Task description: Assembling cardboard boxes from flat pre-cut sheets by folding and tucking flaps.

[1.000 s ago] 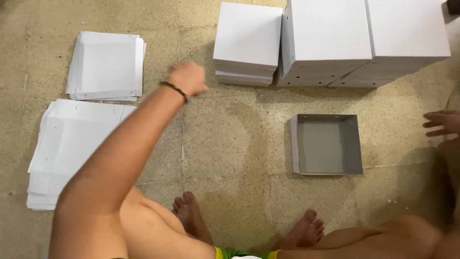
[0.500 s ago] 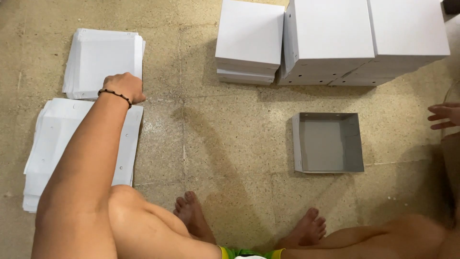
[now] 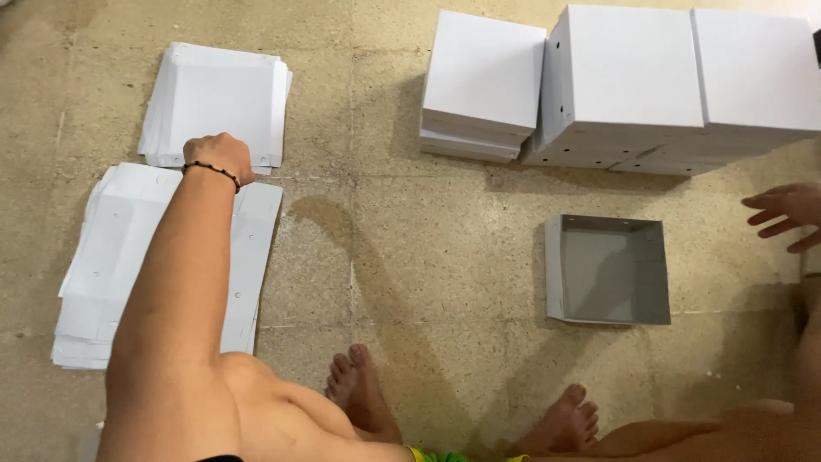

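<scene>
Floor tiles (image 3: 410, 257) carry several finished white boxes (image 3: 616, 77) and one open grey tray (image 3: 607, 269), while my curled left hand (image 3: 220, 156) rests on the flat sheets (image 3: 214, 94) yet to fold, whether gripping one I cannot tell, and my right hand (image 3: 787, 214) hangs spread and empty.

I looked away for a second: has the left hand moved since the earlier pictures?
Yes. The left hand has swung left and nearer the person, from open floor near the small white box stack to the near edge of the flat white sheet stack.

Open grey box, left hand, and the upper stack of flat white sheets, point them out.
open grey box (image 3: 609, 272), head view, inner floor.
left hand (image 3: 221, 156), head view, back of hand.
upper stack of flat white sheets (image 3: 218, 90), head view, top sheet.
</scene>
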